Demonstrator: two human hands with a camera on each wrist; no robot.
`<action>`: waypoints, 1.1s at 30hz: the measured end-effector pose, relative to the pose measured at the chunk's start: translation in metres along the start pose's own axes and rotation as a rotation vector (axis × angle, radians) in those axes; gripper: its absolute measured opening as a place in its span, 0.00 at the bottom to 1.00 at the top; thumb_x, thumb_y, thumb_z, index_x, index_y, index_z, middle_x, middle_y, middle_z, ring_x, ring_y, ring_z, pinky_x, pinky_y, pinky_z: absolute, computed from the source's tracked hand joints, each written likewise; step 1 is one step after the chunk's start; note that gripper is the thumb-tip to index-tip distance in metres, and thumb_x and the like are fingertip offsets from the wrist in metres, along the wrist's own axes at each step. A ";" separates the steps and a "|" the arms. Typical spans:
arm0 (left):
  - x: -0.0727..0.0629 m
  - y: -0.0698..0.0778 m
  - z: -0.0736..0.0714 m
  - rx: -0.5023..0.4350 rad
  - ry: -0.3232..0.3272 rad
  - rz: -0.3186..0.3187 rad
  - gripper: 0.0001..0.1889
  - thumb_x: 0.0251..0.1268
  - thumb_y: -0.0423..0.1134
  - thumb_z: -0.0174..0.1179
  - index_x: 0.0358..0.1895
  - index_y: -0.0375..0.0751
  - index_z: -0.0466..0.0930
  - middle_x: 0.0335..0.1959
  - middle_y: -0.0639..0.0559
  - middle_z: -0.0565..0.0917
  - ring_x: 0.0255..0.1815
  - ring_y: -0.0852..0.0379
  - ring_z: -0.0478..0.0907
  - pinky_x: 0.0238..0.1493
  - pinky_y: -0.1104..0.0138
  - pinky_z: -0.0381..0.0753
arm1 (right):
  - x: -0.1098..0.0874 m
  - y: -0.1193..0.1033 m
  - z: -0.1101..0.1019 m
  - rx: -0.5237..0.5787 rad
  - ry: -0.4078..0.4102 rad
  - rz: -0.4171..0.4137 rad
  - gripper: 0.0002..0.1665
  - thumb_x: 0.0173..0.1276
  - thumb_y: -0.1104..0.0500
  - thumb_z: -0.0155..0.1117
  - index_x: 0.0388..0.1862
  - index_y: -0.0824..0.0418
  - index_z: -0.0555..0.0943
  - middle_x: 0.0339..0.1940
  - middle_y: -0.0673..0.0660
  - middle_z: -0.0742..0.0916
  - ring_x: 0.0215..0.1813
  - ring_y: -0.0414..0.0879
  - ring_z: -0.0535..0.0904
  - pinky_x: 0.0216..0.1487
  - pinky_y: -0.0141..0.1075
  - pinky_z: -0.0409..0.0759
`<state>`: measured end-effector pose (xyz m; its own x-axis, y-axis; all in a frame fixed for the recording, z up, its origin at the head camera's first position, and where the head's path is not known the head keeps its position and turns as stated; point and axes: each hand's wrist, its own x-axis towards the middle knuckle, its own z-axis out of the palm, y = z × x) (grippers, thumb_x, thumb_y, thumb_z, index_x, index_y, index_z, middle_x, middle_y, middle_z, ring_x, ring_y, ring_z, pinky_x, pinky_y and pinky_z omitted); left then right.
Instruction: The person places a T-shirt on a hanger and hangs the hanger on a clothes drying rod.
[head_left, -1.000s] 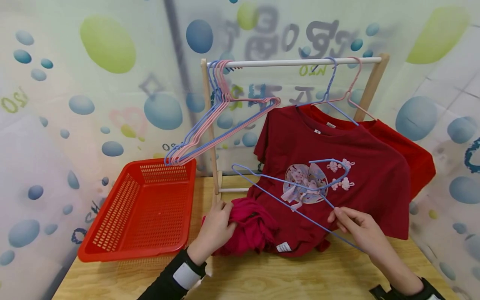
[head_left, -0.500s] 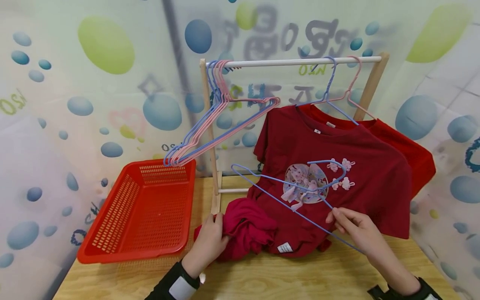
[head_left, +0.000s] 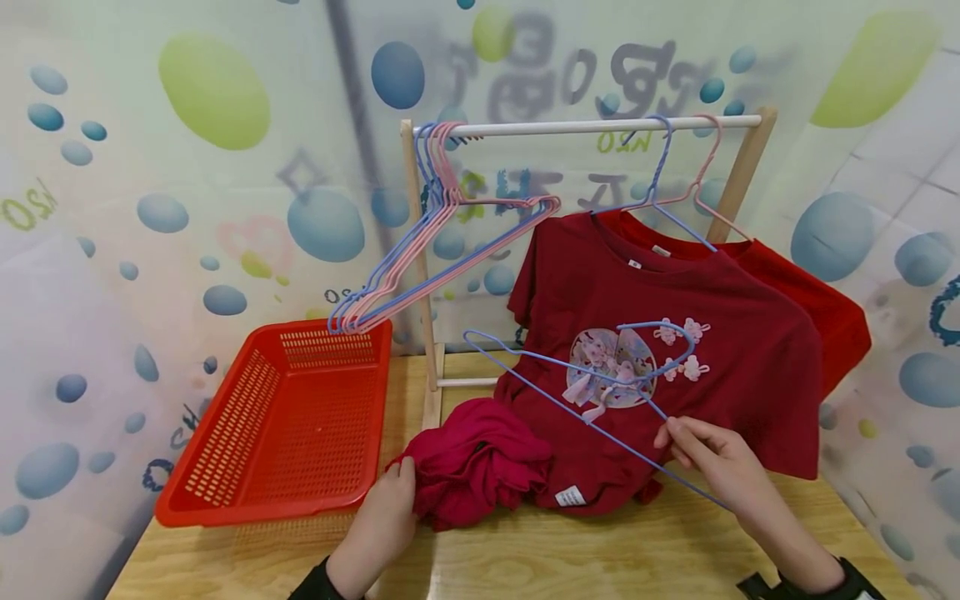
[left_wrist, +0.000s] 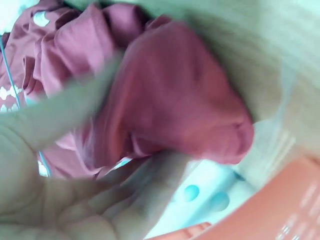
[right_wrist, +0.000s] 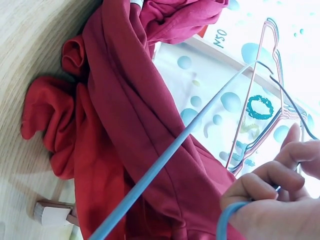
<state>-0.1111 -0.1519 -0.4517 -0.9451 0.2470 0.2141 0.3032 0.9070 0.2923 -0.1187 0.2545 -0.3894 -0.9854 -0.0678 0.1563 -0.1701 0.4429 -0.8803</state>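
My left hand (head_left: 385,510) pinches the left edge of a crumpled crimson garment (head_left: 480,458) on the table. In the left wrist view a flap of this garment (left_wrist: 180,95) lies between thumb and fingers; its kind is hidden by the folds. My right hand (head_left: 712,457) grips a blue clothes hanger (head_left: 551,395) by one shoulder, its hook pointing up and right. The hanger is held in front of a dark red T-shirt (head_left: 738,333) with a round printed patch, which hangs from the rack on another blue hanger. The right wrist view shows curled fingers (right_wrist: 262,185) around the wire.
A clothes rack with a white rail (head_left: 555,128) stands at the back. Several blue and pink hangers (head_left: 442,208) are bunched at its left end. Behind the T-shirt hangs a bright red garment (head_left: 832,325). An orange-red plastic basket (head_left: 367,492) stands left on the wooden table (head_left: 585,558).
My left hand has moved left and toward me, drawing the crimson garment's edge the same way and spreading the bundle. The right hand and its blue hanger have barely moved.
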 end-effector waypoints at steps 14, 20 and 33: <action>0.001 0.014 -0.013 0.036 0.158 -0.020 0.14 0.49 0.22 0.70 0.30 0.40 0.74 0.23 0.49 0.76 0.20 0.49 0.78 0.19 0.61 0.74 | -0.001 0.000 -0.003 -0.004 0.003 0.004 0.18 0.85 0.60 0.49 0.37 0.67 0.81 0.21 0.47 0.72 0.29 0.43 0.70 0.35 0.31 0.68; 0.007 0.015 -0.031 -0.080 0.358 0.011 0.14 0.47 0.20 0.71 0.35 0.38 0.82 0.30 0.49 0.81 0.29 0.51 0.82 0.27 0.61 0.80 | -0.002 -0.001 -0.005 -0.026 0.007 0.033 0.19 0.85 0.58 0.49 0.38 0.67 0.81 0.21 0.47 0.72 0.30 0.44 0.69 0.35 0.32 0.67; 0.034 0.012 -0.080 -0.397 0.312 0.010 0.11 0.63 0.19 0.63 0.43 0.37 0.79 0.37 0.47 0.84 0.36 0.57 0.80 0.37 0.65 0.82 | -0.007 -0.001 -0.008 -0.012 0.014 0.040 0.19 0.86 0.58 0.48 0.38 0.67 0.81 0.21 0.49 0.71 0.30 0.45 0.68 0.34 0.33 0.65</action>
<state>-0.1300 -0.1596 -0.3660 -0.8789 0.0860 0.4692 0.3920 0.6906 0.6078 -0.1112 0.2617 -0.3856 -0.9912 -0.0373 0.1273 -0.1303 0.4556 -0.8806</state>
